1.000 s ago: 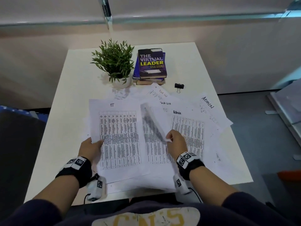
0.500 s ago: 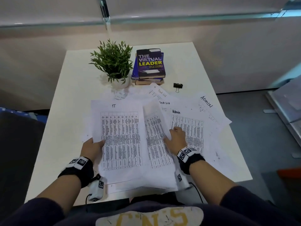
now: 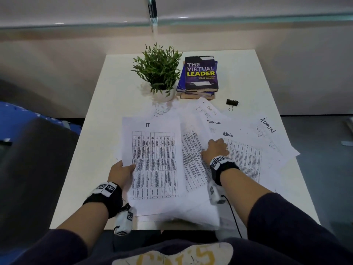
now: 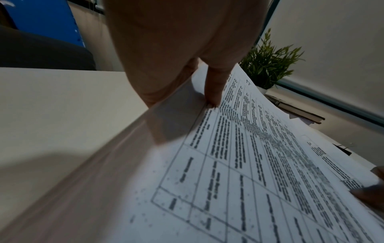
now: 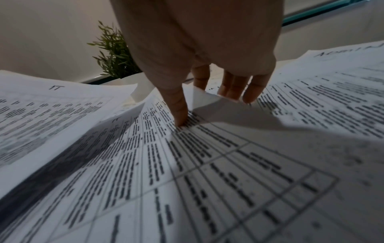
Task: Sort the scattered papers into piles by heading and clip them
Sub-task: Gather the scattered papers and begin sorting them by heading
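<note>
My left hand [image 3: 129,166] grips the left edge of the sheet headed IT [image 3: 152,159], thumb on top, and holds that edge off the table; the left wrist view shows my thumb [image 4: 212,97] on the IT sheet [image 4: 249,164]. My right hand [image 3: 214,145] pinches the right edge of a second printed table sheet [image 3: 193,165]. In the right wrist view its thumb [image 5: 180,115] lies on that sheet [image 5: 187,164] and the fingers [image 5: 234,88] reach past its edge onto an Admin sheet [image 5: 322,106]. A black binder clip [image 3: 232,102] lies behind the papers.
Two Task list sheets [image 3: 211,111] and another Admin sheet [image 3: 267,129] fan out to the back right. A potted plant [image 3: 158,69] and a stack of books [image 3: 200,73] stand at the back of the white table [image 3: 103,121]. More sheets overhang the near edge.
The sheet that my right hand held lifted and curled now lies flat beside the IT sheet. My right hand has slid away from me along its right edge. The left hand keeps its grip.
</note>
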`<state>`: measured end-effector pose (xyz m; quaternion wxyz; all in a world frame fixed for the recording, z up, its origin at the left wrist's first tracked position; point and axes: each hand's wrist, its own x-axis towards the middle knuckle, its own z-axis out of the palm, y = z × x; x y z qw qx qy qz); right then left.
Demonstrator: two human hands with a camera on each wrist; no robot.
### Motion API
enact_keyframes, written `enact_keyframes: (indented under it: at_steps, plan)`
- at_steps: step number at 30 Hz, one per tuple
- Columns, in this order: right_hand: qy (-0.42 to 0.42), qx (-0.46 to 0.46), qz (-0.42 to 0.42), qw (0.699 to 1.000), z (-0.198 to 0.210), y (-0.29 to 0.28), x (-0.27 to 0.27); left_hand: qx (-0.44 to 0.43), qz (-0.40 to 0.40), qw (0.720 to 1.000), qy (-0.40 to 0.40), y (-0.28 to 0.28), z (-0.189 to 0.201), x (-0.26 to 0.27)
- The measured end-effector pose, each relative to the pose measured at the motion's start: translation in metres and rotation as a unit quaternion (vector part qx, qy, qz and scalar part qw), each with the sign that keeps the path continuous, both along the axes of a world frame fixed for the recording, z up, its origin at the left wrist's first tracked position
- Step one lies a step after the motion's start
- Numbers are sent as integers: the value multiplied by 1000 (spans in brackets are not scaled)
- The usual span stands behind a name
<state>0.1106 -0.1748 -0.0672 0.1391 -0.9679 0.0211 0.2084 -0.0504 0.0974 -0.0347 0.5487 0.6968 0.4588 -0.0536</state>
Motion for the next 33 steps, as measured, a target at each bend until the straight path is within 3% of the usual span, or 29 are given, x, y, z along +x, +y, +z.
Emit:
enact_keyframes:
  at_steps: [5, 8, 11, 19, 24, 27, 33]
  plan:
    - [-95, 86, 30, 991, -4, 0, -7, -8, 15, 1000, 0, 9, 0, -4]
    - [-62, 186, -60, 979, 9, -12, -7, -7, 26, 1000, -6, 12, 5, -2]
    - [-54, 283, -143, 947, 25, -38, -6, -7, 50, 999, -19, 18, 7, -2]
    - [-64, 256, -127, 956, 72, -122, 4, -27, 74, 995, -63, 12, 15, 14]
    - [-51, 390, -188, 900, 93, -156, 7, -27, 37, 994, -96, -3, 32, 34]
    - [-12, 454, -202, 868, 99, -148, 3, -32, 0, 992, -123, -22, 46, 45]
    - [48, 436, -161, 884, 84, -98, -12, -64, -85, 986, -132, -67, 60, 61]
